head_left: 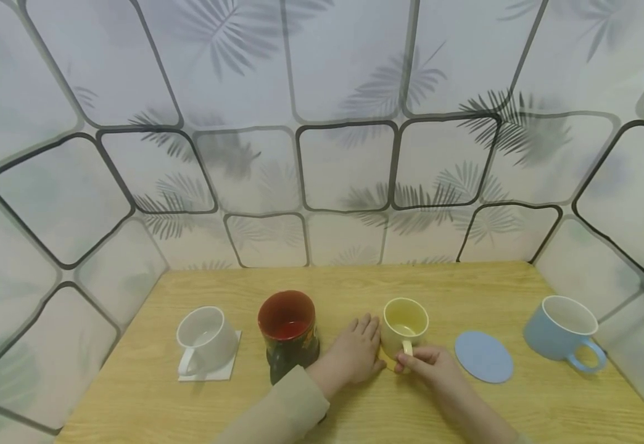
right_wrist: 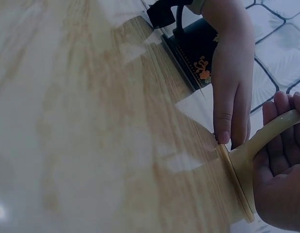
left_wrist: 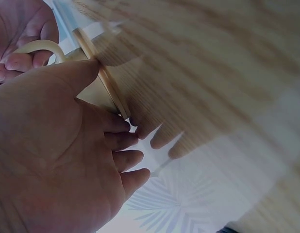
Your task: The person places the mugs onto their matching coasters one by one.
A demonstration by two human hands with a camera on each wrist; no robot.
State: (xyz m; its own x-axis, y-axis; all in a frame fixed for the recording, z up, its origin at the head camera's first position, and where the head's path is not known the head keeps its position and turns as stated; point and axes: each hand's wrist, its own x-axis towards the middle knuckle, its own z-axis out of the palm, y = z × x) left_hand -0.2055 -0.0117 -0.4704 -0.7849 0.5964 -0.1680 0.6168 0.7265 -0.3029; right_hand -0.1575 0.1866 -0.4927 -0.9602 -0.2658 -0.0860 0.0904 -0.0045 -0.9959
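Observation:
A small yellow cup (head_left: 395, 338) stands on a thin yellow-orange coaster (right_wrist: 236, 184), which the cup and hands mostly cover in the head view. My right hand (head_left: 434, 369) pinches the cup's handle (right_wrist: 274, 130) on its near side. Left of the cup, my left hand (head_left: 355, 353) lies low at the table with its fingers straight. In the left wrist view, its thumb (left_wrist: 84, 75) and fingertips (left_wrist: 122, 127) are at the coaster's edge; whether every finger touches it is hard to tell.
Beside my left forearm stands a dark mug (head_left: 291, 339) with a red inside. Further left, a white cup (head_left: 216, 345) sits on a white square coaster (head_left: 223, 373). On the right are a round blue coaster (head_left: 484, 356) and a light blue mug (head_left: 549, 330). Patterned cloth (head_left: 344, 166) encloses the wooden table (head_left: 377, 410).

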